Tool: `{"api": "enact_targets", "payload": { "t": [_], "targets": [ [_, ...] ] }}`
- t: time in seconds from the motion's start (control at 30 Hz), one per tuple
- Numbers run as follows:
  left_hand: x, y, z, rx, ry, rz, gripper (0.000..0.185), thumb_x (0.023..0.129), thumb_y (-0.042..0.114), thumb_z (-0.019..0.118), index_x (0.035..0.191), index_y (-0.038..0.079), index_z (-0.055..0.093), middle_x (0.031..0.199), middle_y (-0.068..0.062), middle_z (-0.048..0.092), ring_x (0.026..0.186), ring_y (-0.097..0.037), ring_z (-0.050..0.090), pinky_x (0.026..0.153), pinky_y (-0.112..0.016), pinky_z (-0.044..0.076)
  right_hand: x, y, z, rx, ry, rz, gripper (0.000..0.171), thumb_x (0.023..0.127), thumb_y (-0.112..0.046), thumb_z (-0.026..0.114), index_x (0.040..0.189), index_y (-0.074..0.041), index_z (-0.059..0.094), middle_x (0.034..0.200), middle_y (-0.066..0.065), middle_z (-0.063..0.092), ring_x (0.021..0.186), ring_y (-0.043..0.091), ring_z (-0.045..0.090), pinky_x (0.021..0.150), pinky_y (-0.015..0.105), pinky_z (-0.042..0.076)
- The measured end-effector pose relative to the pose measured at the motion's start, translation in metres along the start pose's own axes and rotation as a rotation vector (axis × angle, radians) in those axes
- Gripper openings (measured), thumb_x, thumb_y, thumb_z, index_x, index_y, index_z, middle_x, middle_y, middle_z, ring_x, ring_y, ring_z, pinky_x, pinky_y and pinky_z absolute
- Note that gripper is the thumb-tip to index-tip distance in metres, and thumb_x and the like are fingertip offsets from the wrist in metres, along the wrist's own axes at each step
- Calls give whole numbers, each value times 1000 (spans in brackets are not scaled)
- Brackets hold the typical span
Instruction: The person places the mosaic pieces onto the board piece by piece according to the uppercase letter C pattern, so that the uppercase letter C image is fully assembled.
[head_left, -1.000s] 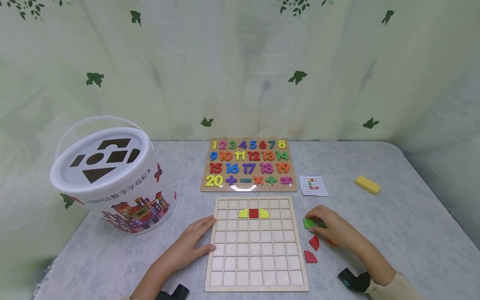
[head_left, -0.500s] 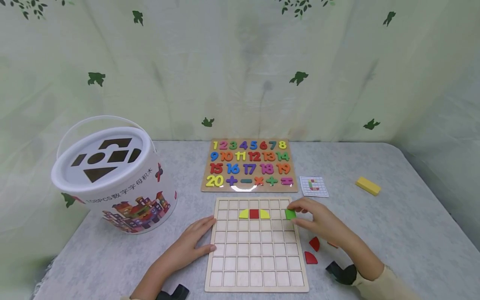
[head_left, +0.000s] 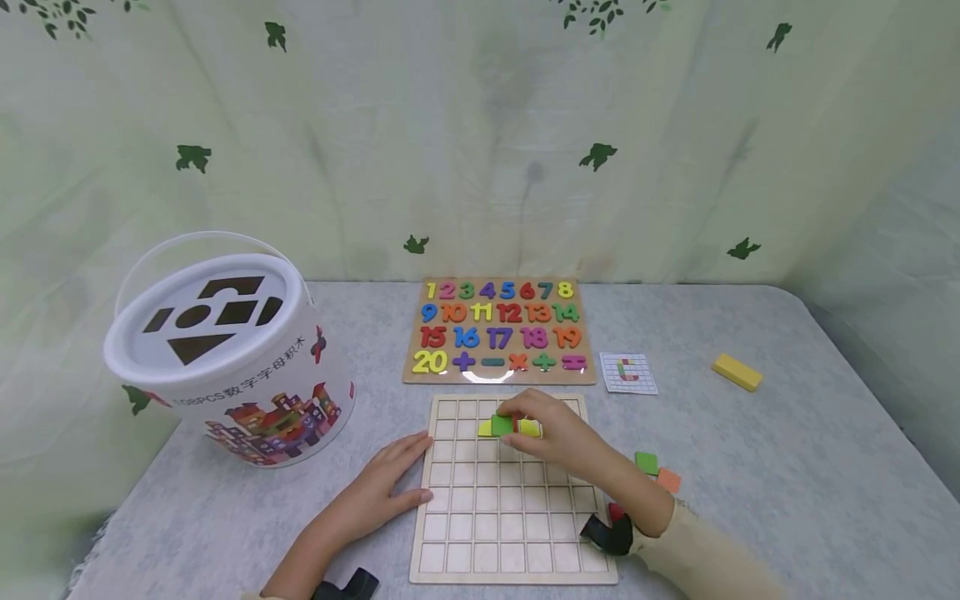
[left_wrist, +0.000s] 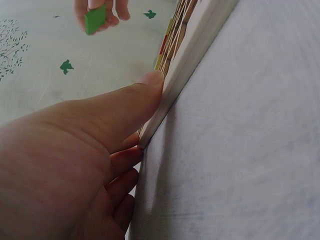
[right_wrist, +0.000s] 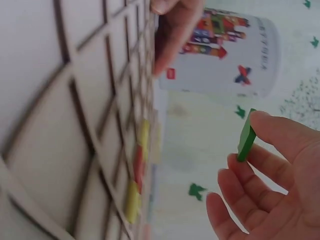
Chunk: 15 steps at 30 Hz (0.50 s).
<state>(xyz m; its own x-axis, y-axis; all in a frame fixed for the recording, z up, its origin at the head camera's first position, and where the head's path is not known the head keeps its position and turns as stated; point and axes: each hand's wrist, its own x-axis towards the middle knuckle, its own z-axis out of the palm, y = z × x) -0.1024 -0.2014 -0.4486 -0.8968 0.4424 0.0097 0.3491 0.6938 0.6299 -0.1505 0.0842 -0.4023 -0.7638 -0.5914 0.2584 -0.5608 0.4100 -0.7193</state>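
One flat green square tile (head_left: 502,425) pinched by right hand (head_left: 558,439); left hand (head_left: 378,492) spread against grid board (head_left: 510,533).

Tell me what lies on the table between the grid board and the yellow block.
In the head view, a green tile and an orange tile lie between the grid board and the yellow block; otherwise bare cloth.

Leaf-print curtain (head_left: 480,125) behind grey table (head_left: 810,450)
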Motion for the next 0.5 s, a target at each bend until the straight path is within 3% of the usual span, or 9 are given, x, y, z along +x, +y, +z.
{"api": "enact_targets", "payload": {
  "t": [0.27,0.5],
  "targets": [
    [0,0,0,2,-6,4,71,83,44,60,139,10,35,141,-7,32,128,-30,26,99,-53,25,11,18,30,19,-103,31,24,83,-19,66,106,-12,62,97,-7,56,84,12,51,74,25,45],
    [1,0,0,-9,-15,-9,71,82,42,62,140,11,35,142,-6,31,129,-29,25,99,-52,25,14,28,39,-40,-131,31,26,82,-20,68,106,-10,63,91,-6,54,79,8,48,68,20,44]
  ]
}}
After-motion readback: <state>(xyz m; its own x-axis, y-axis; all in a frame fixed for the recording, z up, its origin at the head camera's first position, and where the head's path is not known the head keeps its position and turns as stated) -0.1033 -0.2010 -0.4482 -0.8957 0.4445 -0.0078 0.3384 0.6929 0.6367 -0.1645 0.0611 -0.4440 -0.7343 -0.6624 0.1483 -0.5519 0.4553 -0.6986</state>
